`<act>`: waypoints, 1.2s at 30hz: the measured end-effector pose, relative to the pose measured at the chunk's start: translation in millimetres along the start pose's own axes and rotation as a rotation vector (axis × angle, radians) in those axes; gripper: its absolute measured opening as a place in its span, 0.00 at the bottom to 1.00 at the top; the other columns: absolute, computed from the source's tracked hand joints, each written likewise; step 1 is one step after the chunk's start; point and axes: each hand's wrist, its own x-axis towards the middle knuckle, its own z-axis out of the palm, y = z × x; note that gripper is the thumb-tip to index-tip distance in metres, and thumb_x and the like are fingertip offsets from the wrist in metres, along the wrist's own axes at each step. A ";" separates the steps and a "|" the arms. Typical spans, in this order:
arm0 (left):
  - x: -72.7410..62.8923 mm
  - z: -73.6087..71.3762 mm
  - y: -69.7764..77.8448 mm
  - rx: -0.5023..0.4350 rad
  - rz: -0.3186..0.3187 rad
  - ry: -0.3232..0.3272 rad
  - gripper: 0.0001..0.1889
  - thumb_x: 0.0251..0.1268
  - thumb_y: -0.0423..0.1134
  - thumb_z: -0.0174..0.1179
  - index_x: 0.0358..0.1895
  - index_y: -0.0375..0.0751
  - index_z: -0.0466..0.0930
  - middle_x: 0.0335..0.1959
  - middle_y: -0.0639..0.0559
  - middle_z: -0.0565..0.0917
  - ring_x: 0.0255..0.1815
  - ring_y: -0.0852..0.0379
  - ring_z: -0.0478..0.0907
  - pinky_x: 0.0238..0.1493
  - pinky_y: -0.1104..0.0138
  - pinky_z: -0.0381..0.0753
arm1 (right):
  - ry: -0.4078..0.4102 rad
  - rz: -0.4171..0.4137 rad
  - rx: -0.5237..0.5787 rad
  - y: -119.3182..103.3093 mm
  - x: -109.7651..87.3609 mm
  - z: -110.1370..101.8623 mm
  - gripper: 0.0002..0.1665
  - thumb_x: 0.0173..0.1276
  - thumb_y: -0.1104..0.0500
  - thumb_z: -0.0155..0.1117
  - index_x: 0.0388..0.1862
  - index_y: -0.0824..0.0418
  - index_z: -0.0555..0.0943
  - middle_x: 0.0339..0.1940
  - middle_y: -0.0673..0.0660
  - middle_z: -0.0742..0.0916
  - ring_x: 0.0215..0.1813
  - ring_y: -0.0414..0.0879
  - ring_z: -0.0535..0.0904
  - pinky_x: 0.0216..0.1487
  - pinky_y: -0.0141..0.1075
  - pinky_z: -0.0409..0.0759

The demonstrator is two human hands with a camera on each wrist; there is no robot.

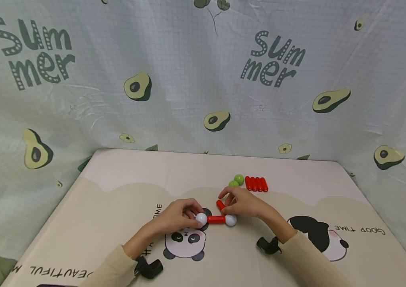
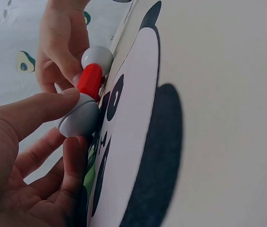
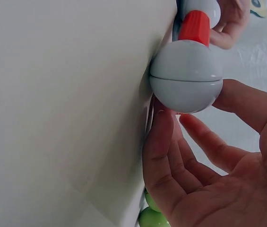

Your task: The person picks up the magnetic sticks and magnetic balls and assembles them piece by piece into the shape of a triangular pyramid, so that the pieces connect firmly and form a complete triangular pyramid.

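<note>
Two bare hands at work on a short assembly of balls and rods, low over a pale printed tabletop (image 1: 135,223). The left hand (image 1: 182,216) pinches a white ball (image 1: 201,219), its thumb along the upper side and its other fingers beneath and behind. Immediately to the right of this pinch, a red rod (image 1: 216,219) joins the held ball to a second white ball (image 1: 230,220), so that the three pieces form a nearly level row between the hands. The right hand (image 1: 244,202) grasps a second red rod (image 1: 219,205) in curled fingers, just above and to the left of the second white ball; this rod slants toward that ball, although the hand hides whether the two are joined. In the right wrist view, the seam around the second white ball is visible, with the right thumb at its edge; whether the thumb presses on it cannot be told. Beyond the right hand's grip lie two green balls (image 1: 239,179), close together, and just to the right of them four red rods (image 1: 254,184) side by side. On the wearer's side of the left hand's pinch, the tabletop bears a panda print (image 1: 185,245); well to the right of the right hand's grip is a black-and-white animal print (image 1: 308,231).
</note>
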 end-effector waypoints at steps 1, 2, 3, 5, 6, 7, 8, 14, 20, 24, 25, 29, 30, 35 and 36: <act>-0.1 -0.1 -0.2 0.000 -0.001 -0.001 0.14 0.60 0.39 0.73 0.48 0.43 0.84 0.39 0.51 0.83 0.38 0.57 0.79 0.38 0.71 0.78 | 0.001 0.000 0.001 0.2 0.1 0.4 0.24 0.63 0.60 0.74 0.58 0.61 0.79 0.39 0.54 0.86 0.42 0.46 0.80 0.41 0.37 0.83; -0.2 -0.1 -0.5 -0.001 -0.002 -0.001 0.14 0.61 0.39 0.73 0.48 0.44 0.84 0.39 0.51 0.83 0.38 0.56 0.79 0.38 0.71 0.78 | 0.002 0.002 0.002 0.5 0.3 0.8 0.25 0.63 0.60 0.74 0.58 0.61 0.79 0.39 0.54 0.86 0.42 0.46 0.80 0.41 0.37 0.83; -0.3 -0.2 -0.6 -0.001 -0.002 -0.002 0.14 0.61 0.40 0.73 0.48 0.44 0.84 0.39 0.51 0.83 0.38 0.56 0.79 0.39 0.71 0.78 | 0.003 0.001 0.004 0.6 0.4 1.3 0.25 0.63 0.60 0.74 0.58 0.61 0.79 0.39 0.54 0.86 0.42 0.46 0.80 0.42 0.37 0.83; -0.6 -0.4 -0.5 -0.004 -0.002 -0.003 0.14 0.61 0.40 0.73 0.49 0.44 0.84 0.40 0.51 0.83 0.38 0.56 0.79 0.39 0.71 0.78 | 0.004 -0.001 0.010 0.6 0.0 1.9 0.26 0.62 0.60 0.74 0.59 0.61 0.78 0.41 0.55 0.86 0.43 0.46 0.80 0.42 0.37 0.83; -0.9 -0.5 -0.3 -0.006 -0.003 -0.004 0.14 0.61 0.40 0.73 0.49 0.44 0.84 0.40 0.51 0.83 0.38 0.56 0.79 0.39 0.71 0.78 | 0.006 -0.004 0.013 0.5 -0.2 2.2 0.27 0.62 0.60 0.74 0.59 0.61 0.78 0.41 0.55 0.86 0.43 0.46 0.80 0.42 0.38 0.83; -0.8 -0.6 0.3 -0.008 -0.002 -0.004 0.14 0.61 0.40 0.73 0.49 0.43 0.84 0.40 0.50 0.84 0.38 0.56 0.79 0.39 0.71 0.78 | 0.007 -0.002 0.016 0.4 -0.6 1.6 0.27 0.62 0.60 0.74 0.60 0.61 0.78 0.42 0.55 0.86 0.44 0.46 0.80 0.43 0.38 0.83; -0.4 -0.5 0.8 -0.009 -0.004 -0.004 0.14 0.61 0.39 0.73 0.49 0.43 0.84 0.40 0.50 0.84 0.38 0.56 0.79 0.39 0.71 0.78 | 0.008 -0.004 0.018 0.2 -1.0 0.9 0.27 0.62 0.60 0.74 0.60 0.62 0.78 0.42 0.56 0.85 0.44 0.46 0.80 0.43 0.38 0.84; 2.0 0.6 1.8 -0.007 -0.012 0.002 0.14 0.61 0.39 0.73 0.49 0.44 0.84 0.40 0.51 0.83 0.38 0.56 0.79 0.39 0.71 0.78 | 0.007 -0.012 0.033 -1.0 -2.2 -3.3 0.26 0.62 0.61 0.74 0.59 0.63 0.79 0.42 0.56 0.85 0.43 0.46 0.80 0.43 0.37 0.83; 3.6 1.4 1.6 -0.009 -0.018 0.008 0.14 0.60 0.39 0.73 0.48 0.44 0.85 0.39 0.51 0.83 0.38 0.56 0.79 0.39 0.70 0.78 | -0.007 0.000 0.041 -0.5 -1.3 -5.5 0.24 0.63 0.61 0.73 0.58 0.62 0.79 0.44 0.56 0.85 0.45 0.46 0.81 0.45 0.38 0.84; 3.7 1.8 2.0 -0.011 -0.017 0.005 0.14 0.60 0.39 0.73 0.48 0.44 0.84 0.39 0.51 0.83 0.38 0.57 0.79 0.38 0.71 0.78 | -0.018 0.000 0.046 0.5 -1.8 -6.0 0.26 0.63 0.61 0.73 0.59 0.62 0.78 0.44 0.56 0.86 0.45 0.46 0.81 0.45 0.39 0.85; 3.5 1.8 2.1 -0.011 -0.015 0.004 0.14 0.60 0.39 0.73 0.49 0.44 0.84 0.40 0.51 0.83 0.38 0.57 0.79 0.38 0.71 0.78 | -0.019 -0.003 0.047 0.8 -2.0 -6.4 0.26 0.63 0.61 0.73 0.59 0.62 0.78 0.44 0.57 0.86 0.45 0.46 0.81 0.45 0.38 0.85; 3.1 1.2 2.5 -0.008 -0.012 0.005 0.15 0.61 0.40 0.73 0.49 0.44 0.84 0.40 0.51 0.84 0.38 0.58 0.79 0.39 0.71 0.78 | -0.016 -0.019 0.051 1.5 -3.0 -7.2 0.26 0.63 0.61 0.74 0.60 0.63 0.79 0.44 0.57 0.85 0.44 0.46 0.80 0.45 0.38 0.83; 3.1 0.9 2.4 -0.007 -0.009 0.006 0.15 0.61 0.39 0.73 0.50 0.43 0.84 0.40 0.50 0.84 0.38 0.58 0.79 0.39 0.71 0.78 | -0.015 -0.023 0.052 1.7 -3.1 -7.1 0.26 0.63 0.61 0.74 0.60 0.63 0.79 0.44 0.57 0.85 0.43 0.46 0.80 0.45 0.38 0.83; 3.2 0.2 2.0 -0.007 0.005 -0.001 0.18 0.61 0.39 0.73 0.54 0.40 0.85 0.42 0.49 0.84 0.37 0.59 0.79 0.39 0.72 0.78 | -0.020 -0.026 0.074 2.4 -3.6 -6.3 0.25 0.64 0.61 0.73 0.59 0.63 0.79 0.44 0.57 0.86 0.44 0.46 0.81 0.46 0.37 0.84; 3.1 0.3 2.0 -0.006 0.006 -0.004 0.19 0.62 0.39 0.72 0.55 0.39 0.85 0.41 0.48 0.84 0.37 0.59 0.79 0.38 0.72 0.77 | -0.021 -0.026 0.078 2.5 -3.7 -6.4 0.25 0.64 0.61 0.73 0.59 0.63 0.79 0.44 0.57 0.86 0.44 0.46 0.81 0.46 0.37 0.84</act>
